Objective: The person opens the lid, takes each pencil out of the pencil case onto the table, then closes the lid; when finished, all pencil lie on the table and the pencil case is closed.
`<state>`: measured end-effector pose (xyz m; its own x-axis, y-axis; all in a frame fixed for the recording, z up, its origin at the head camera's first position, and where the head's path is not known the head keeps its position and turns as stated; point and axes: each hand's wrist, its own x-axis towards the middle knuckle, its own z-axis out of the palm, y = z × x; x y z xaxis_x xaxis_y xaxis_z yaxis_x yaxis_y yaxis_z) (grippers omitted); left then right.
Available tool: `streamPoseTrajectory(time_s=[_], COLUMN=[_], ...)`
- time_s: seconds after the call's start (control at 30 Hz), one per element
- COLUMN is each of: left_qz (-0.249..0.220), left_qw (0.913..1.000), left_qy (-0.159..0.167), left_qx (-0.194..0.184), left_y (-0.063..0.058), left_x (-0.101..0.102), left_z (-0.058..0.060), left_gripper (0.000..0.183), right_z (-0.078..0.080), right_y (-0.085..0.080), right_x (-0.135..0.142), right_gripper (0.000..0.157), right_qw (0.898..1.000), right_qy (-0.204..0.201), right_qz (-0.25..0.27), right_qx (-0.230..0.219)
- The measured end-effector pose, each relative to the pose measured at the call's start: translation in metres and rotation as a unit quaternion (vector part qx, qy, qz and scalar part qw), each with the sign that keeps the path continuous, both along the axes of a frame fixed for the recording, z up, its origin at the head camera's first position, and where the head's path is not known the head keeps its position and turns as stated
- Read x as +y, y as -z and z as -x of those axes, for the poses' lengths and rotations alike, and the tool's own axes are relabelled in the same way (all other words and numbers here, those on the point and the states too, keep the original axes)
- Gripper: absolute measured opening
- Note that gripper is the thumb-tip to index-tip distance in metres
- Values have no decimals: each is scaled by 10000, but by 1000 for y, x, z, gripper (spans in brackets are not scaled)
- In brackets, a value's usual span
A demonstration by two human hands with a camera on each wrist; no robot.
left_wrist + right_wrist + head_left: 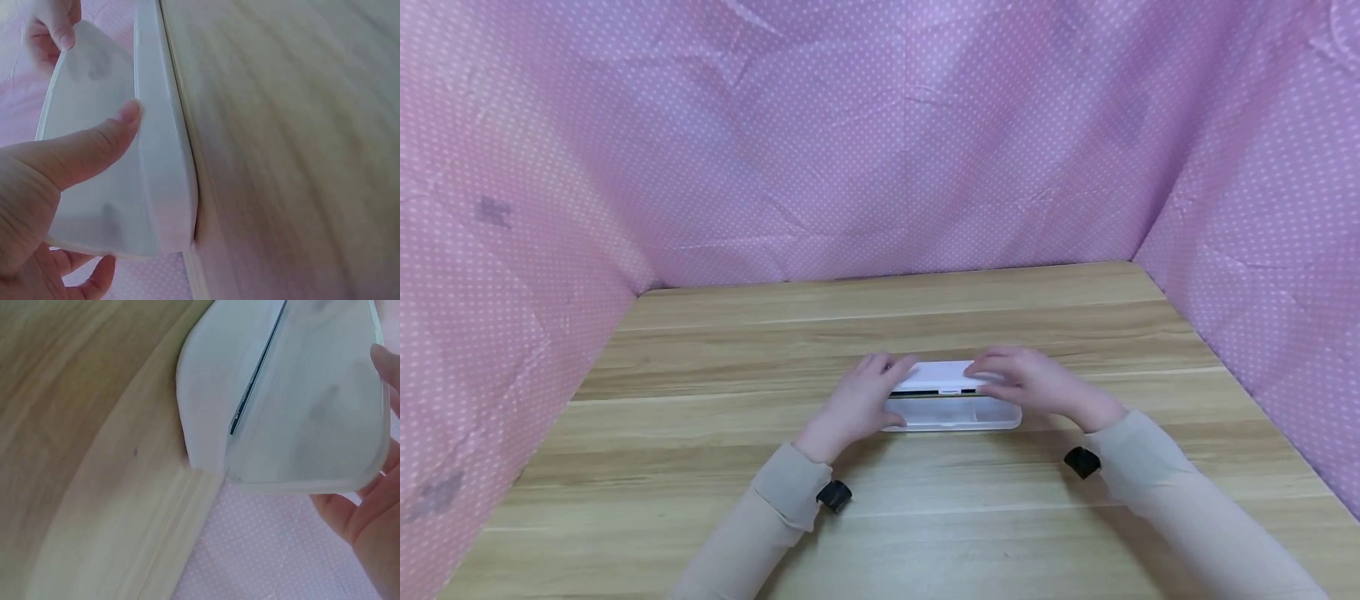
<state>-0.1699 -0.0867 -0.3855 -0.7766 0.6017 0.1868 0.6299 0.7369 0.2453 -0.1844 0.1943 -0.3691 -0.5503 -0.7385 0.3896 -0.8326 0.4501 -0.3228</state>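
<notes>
A white, partly see-through pencil case point(955, 422) lies lengthwise on the table, its hinged lid point(934, 372) raised at the back. My left hand point(856, 402) grips the case's left end. In the left wrist view its thumb point(103, 147) reaches across the lid's inner face toward the base point(164, 156), with fingers bent at the lid's end. At the right end, my right hand point(1036, 383) holds the lid's edge between thumb and fingers. A thin dark pencil-like stick point(255, 378) with small lettering lies along the hinge side in the right wrist view.
The wood-grain table point(700, 467) extends around the case on every side. Pink dotted cloth point(880, 150) hangs behind the table and along both sides. A small black device sits at each wrist, below the beige sleeves point(790, 483).
</notes>
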Motion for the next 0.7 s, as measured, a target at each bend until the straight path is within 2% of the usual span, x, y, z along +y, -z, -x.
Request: streamPoseTrajectory(time_s=[0.17, 0.33, 0.47, 0.7], left_qz=[366, 663, 895, 949], left_qw=[9983, 9953, 9925, 9915], left_qy=[-53, -210, -432, -481], left_qx=[460, 668, 709, 753], left_y=[-3, -3, -3, -3], left_x=[3, 6, 7, 5], left_z=[-3, -5, -6, -9], left_gripper=[94, 104, 110, 113], right_z=[3, 6, 8, 10], right_y=[1, 2, 2, -1], right_x=[-1, -2, -3, -7], right_gripper=[27, 29, 30, 28], right_qw=[9987, 9970, 9968, 9958], right_qy=[-267, -346, -187, 387], right_qz=[407, 563, 676, 750], right_qx=[175, 408, 370, 362])
